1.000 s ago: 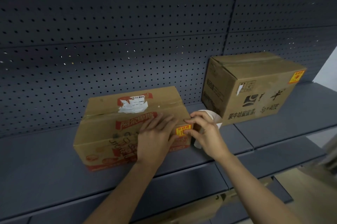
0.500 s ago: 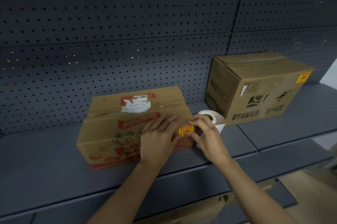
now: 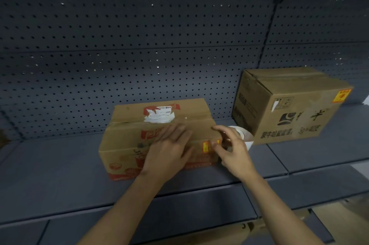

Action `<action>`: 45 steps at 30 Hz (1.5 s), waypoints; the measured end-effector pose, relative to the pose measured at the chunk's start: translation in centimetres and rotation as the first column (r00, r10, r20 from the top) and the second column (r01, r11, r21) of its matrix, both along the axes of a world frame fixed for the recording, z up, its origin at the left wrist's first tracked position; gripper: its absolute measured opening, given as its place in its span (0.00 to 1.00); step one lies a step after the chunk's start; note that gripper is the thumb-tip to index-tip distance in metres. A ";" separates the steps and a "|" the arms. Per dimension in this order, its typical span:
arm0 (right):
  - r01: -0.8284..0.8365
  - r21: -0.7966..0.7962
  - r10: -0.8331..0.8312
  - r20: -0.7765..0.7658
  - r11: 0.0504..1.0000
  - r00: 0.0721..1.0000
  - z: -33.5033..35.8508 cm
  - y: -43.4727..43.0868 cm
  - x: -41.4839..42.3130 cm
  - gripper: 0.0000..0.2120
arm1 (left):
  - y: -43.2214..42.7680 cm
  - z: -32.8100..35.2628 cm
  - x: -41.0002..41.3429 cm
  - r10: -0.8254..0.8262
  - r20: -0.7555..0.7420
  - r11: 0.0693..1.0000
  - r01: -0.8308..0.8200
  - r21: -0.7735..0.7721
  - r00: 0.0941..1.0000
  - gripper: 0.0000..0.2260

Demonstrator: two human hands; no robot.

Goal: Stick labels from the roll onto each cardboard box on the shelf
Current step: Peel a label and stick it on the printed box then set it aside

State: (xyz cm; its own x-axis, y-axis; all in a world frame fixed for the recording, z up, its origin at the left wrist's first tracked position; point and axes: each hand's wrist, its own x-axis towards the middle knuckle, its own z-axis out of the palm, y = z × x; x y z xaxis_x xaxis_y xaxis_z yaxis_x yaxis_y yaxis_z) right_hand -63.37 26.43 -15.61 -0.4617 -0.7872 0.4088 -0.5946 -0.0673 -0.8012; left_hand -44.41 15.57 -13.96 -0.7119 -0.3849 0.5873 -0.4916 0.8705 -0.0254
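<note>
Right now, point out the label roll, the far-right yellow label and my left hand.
label roll (image 3: 247,135): head view, its white outer wrap.
far-right yellow label (image 3: 341,95): head view, middle of the sticker.
left hand (image 3: 169,148): head view, back of the hand.

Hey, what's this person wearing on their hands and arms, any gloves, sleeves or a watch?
Nothing: left hand and right hand are ungloved, left forearm and right forearm bare to the frame's edge; no sleeve, watch, ring or wristband visible.

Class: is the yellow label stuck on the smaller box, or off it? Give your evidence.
On: the yellow label lies flat on the smaller box, on its front face, with the right hand touching it.
</note>
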 end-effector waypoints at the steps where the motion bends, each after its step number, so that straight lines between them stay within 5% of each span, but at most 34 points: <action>1: 0.016 -0.003 -0.016 0.040 1.000 0.999 0.3 -0.3 0.2 0.16 | -0.4 0.5 1.0 0.044 -0.016 0.998 -0.043 0.039 0.999 0.20; 5: 0.095 0.040 -0.101 0.200 0.995 0.974 2.4 -2.3 1.2 0.17 | -2.1 1.9 5.8 0.254 -0.137 0.934 -0.206 0.293 0.957 0.20; 9: 0.002 0.147 -0.057 0.373 0.989 0.926 3.9 -3.8 1.5 0.24 | -3.3 1.8 9.8 0.421 -0.226 0.812 -0.255 0.525 0.878 0.23; 15: 0.016 0.193 -0.089 0.374 0.981 0.923 4.5 -4.6 2.1 0.22 | -3.6 0.3 12.4 0.559 -0.334 0.538 -0.025 0.843 0.759 0.23; 27: 0.008 0.175 -0.075 0.380 0.984 0.922 4.0 -3.1 5.9 0.17 | -6.6 0.6 15.2 0.588 -0.376 0.520 0.021 0.854 0.716 0.15; 45: 0.004 0.173 -0.061 0.329 0.985 0.942 2.9 1.6 12.8 0.18 | -9.0 0.1 17.5 0.603 -0.405 0.416 0.161 0.895 0.688 0.34</action>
